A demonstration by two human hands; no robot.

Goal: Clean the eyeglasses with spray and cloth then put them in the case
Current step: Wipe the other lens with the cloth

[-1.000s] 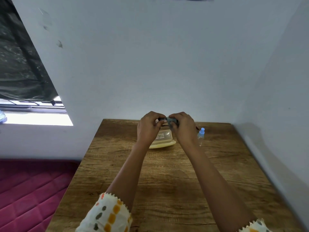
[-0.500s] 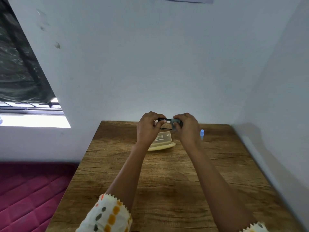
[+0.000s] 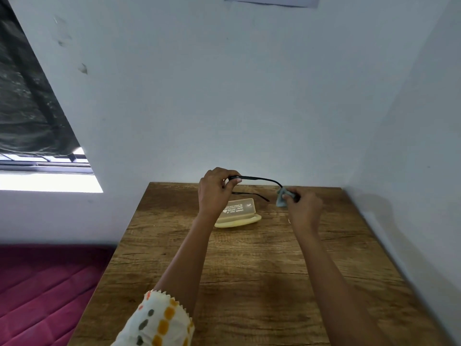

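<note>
The case (image 3: 237, 213) lies open on the table (image 3: 249, 270), near the wall (image 3: 249, 96). Above it my left hand (image 3: 214, 193) pinches the glasses (image 3: 257, 179); right of it, my right hand (image 3: 303, 208) pinches the cloth (image 3: 282, 199) round a temple tip.

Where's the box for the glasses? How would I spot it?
Look at the wooden table against the white wall. Near its far edge, partly behind the left hand, lies the case. It is the only pale yellow thing there, long and open, with small print on its lid.

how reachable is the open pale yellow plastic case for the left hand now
Probably yes: the pale yellow plastic case lies close by the left hand, nothing between, but that hand grips the black eyeglasses.
</note>
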